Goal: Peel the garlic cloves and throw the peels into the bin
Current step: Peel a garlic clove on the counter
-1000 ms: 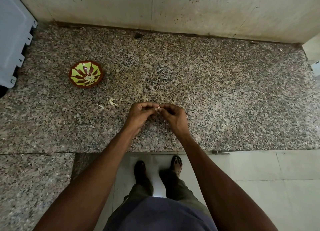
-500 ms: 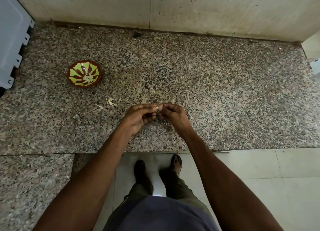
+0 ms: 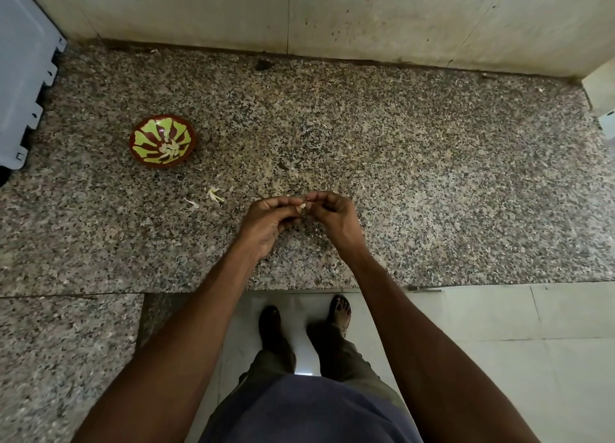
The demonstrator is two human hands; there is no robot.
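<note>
A small pale garlic clove [image 3: 303,206] is pinched between the fingertips of both hands above the speckled granite counter [image 3: 432,183]. My left hand [image 3: 269,224] grips it from the left, and my right hand [image 3: 332,218] grips it from the right; most of the clove is hidden by the fingers. A red bowl with a green pattern [image 3: 162,140] stands at the left, with several pale garlic pieces in its middle. Two loose peels [image 3: 214,194] lie on the counter between the bowl and my hands. No bin is in view.
A white plastic panel [image 3: 23,76] leans at the far left edge. A stained wall [image 3: 299,13] closes off the back of the counter. Below the counter edge are the pale floor tiles [image 3: 515,342] and the person's feet [image 3: 306,326].
The hands have stayed together over the same spot, with the fingers shifting slightly on the clove. The camera has tilted a little.
</note>
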